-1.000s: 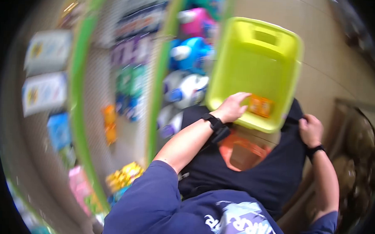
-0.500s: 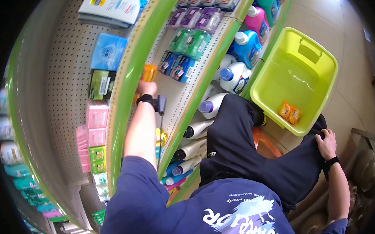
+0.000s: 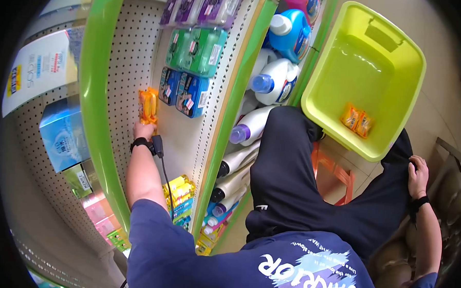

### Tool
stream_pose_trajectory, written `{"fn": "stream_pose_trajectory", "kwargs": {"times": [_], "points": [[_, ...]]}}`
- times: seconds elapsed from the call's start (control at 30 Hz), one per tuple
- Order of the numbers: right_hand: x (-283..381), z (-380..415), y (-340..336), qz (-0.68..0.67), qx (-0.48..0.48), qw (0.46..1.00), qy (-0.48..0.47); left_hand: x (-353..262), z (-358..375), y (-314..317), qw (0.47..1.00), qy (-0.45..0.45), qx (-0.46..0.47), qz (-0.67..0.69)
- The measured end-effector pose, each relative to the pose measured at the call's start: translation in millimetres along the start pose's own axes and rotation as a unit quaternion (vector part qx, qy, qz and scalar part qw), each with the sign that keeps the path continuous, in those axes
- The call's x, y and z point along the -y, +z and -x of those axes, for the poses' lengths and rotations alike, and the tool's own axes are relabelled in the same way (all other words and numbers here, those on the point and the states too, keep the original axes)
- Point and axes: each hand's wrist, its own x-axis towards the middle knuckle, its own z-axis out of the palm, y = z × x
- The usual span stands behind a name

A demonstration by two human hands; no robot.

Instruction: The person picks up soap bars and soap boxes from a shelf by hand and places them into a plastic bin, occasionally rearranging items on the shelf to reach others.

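My left hand [image 3: 144,130] reaches deep into the shelf, its fingers closed at the lower end of some orange-wrapped soap packs [image 3: 149,103] by the perforated back panel. The fingertips are partly hidden by the packs. Beside them stand blue boxed soaps [image 3: 192,95], with green packs [image 3: 205,51] and purple packs [image 3: 220,7] farther along. On my thigh near the knee rests my right hand [image 3: 418,175], fingers loosely spread and holding nothing. A yellow-green plastic tub [image 3: 341,71] sits before my legs, with two orange-wrapped soap packs [image 3: 357,120] inside.
The shelf's green front edge [image 3: 96,86] runs beside my left arm. Lower down, large bottles [image 3: 277,81] line the shelf near my left leg. Yellow packs [image 3: 179,188] stand below my forearm. An orange plastic stool [image 3: 344,182] shows between my legs.
My view has shifted toward the shelf, showing more of its inside. My left hand stays at the orange packs, which are now more visible. My right hand remains on my leg.
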Motion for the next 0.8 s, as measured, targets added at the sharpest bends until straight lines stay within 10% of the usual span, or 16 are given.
{"fn": "stream_pose_trajectory", "kwargs": {"times": [0.3,0.6,0.8], "points": [[-1.3,-7.4,1.3,0.005,0.011,1.0,-0.003,-22.4,32.9,-12.0,0.984,0.066,0.087,0.142],[14.5,-5.6,1.2,0.023,-0.022,0.999,-0.012,-42.1,110.9,8.3,0.98,-0.101,0.031,0.168],[15.9,-3.8,2.9,0.033,-0.035,0.999,0.002,-59.2,205.9,-1.8,0.972,0.134,0.124,0.147]]}}
